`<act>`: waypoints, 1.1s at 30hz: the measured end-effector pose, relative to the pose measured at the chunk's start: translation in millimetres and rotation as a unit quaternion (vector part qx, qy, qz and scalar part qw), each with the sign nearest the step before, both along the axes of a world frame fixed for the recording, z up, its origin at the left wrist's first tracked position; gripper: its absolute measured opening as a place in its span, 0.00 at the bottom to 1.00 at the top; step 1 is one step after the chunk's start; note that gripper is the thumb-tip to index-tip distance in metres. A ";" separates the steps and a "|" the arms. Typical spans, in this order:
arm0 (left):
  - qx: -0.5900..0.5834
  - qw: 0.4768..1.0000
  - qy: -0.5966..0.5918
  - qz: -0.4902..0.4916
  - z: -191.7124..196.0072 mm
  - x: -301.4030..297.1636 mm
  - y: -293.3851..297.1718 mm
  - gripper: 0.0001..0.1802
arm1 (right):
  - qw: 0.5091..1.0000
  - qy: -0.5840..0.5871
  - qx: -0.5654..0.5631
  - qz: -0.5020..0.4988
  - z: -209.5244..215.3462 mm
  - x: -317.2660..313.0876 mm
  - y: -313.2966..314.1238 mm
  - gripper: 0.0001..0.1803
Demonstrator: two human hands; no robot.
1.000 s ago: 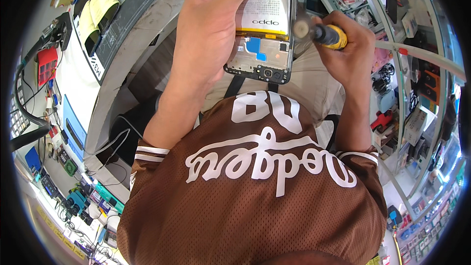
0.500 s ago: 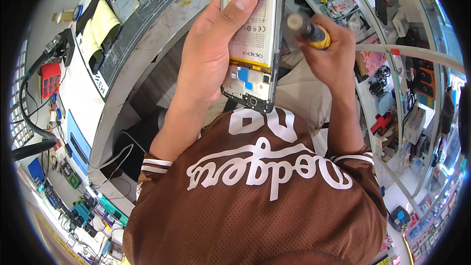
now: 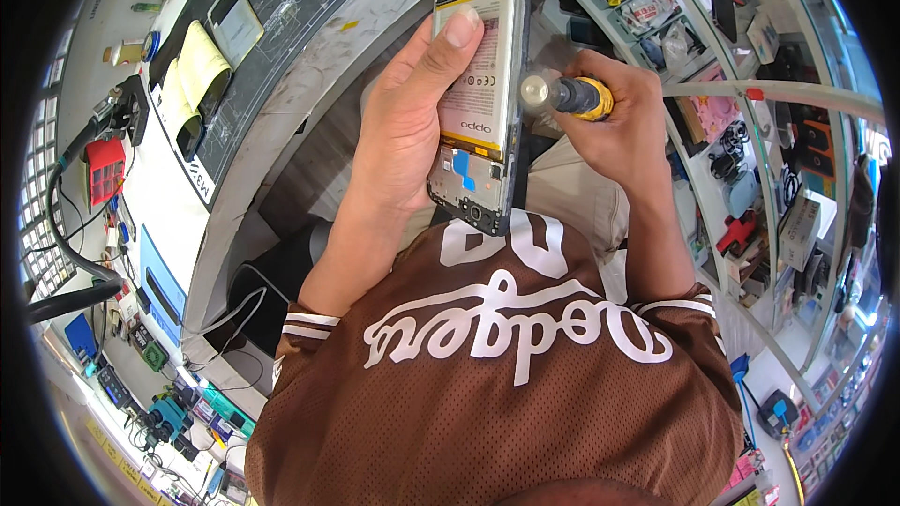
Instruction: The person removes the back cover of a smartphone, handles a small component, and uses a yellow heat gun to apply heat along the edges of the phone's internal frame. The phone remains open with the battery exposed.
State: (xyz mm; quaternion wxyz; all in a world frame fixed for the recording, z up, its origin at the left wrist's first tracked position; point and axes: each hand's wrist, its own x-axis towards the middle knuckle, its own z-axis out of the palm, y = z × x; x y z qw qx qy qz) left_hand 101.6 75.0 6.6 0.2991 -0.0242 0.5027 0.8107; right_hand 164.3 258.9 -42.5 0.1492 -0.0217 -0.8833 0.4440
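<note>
My left hand (image 3: 408, 103) grips a smartphone (image 3: 485, 183) with its back cover off, held upright and slightly tilted. Its thumb presses on the white, yellow-edged battery (image 3: 469, 105), while the fingers behind the phone are hidden. A blue patch (image 3: 463, 169) shows on the metal below the battery. Closed around a black-and-yellow handled tool (image 3: 592, 98) is my right hand (image 3: 623, 117), to the right of the phone. The tool's pale, rounded end (image 3: 535, 91) points at the phone's right long edge, very close to it; whether they touch I cannot tell.
A workbench with a dark mat (image 3: 281, 23) curves along the left, holding a yellow cloth (image 3: 199, 56) and a detached panel (image 3: 234, 23). Glass shelves (image 3: 750, 145) with boxes and small parts stand on the right. A black cable arm (image 3: 80, 300) reaches in at far left.
The phone has shifted slightly down and turned a little in my left hand's grip. My right hand has brought the tool leftward and down, its round end now near the phone's edge.
</note>
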 end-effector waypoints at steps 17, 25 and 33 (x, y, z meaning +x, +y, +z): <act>0.069 0.997 -0.008 -0.028 -2.6 0.7 1.5 0.22 | 0.998 -0.051 -0.025 0.017 10.1 14.3 -1.4 0.13; 0.088 0.995 -0.005 -0.041 -4.5 -2.0 0.6 0.21 | 0.995 -0.081 -0.044 0.021 10.5 19.9 -3.0 0.14; 0.090 0.995 -0.008 -0.042 -4.0 -2.8 1.0 0.21 | 0.997 -0.039 -0.057 0.023 9.0 17.9 -8.7 0.11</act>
